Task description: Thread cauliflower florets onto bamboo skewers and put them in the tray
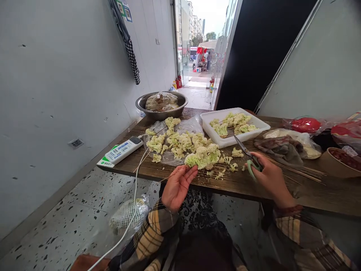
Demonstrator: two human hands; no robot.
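Note:
My left hand [178, 187] is palm up near the table's front edge, its thumb and fingers closed on a skewer of cauliflower [201, 158]. A thin stick end shows to the left of the fingers; the grip itself is partly hidden. My right hand [272, 180] holds scissors [251, 162] with pale green handles, their blades pointing up and left toward the white tray. Between the hands lie small cut cauliflower bits [221, 174]. Behind the left hand, a heap of cauliflower florets [180, 142] rests on a clear plastic bag [191, 125].
A white tray [263, 127] with cauliflower pieces stands behind the scissors. Also on the wooden table [242, 190] are a steel basin [140, 103], a white payment device [121, 150], a grey cloth [284, 148], loose wooden skewers [307, 172] and a paper bowl [335, 165]. A white cable [134, 203] hangs down.

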